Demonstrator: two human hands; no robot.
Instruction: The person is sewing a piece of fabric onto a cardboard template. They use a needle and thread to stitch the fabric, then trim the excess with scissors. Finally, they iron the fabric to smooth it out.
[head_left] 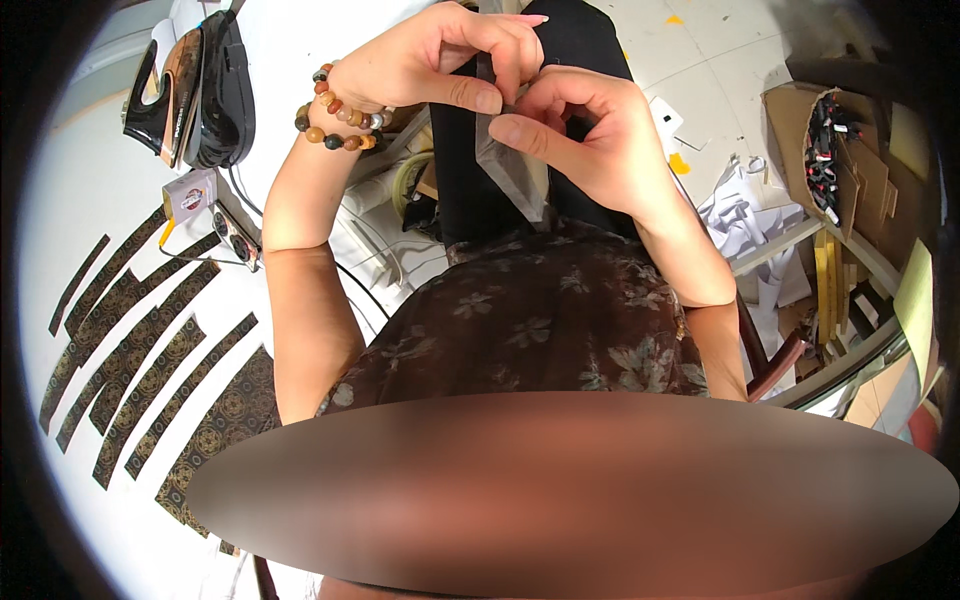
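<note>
My left hand (470, 60), with two bead bracelets at the wrist, pinches the upper part of a thin greyish strip of material (505, 170) above my lap. My right hand (570, 130) is just beside and below it, thumb and bent forefinger closed on the same strip. The strip's lower end hangs down between my legs, clad in black (600, 40). Its top is partly hidden behind my left fingers.
On the white table at left are a black iron (220, 90), a small case with sunglasses (230, 230) and dark gold-patterned fabric pieces (150, 390). At right are a cardboard box (870, 170), crumpled white fabric (745, 220) and a metal frame (780, 240).
</note>
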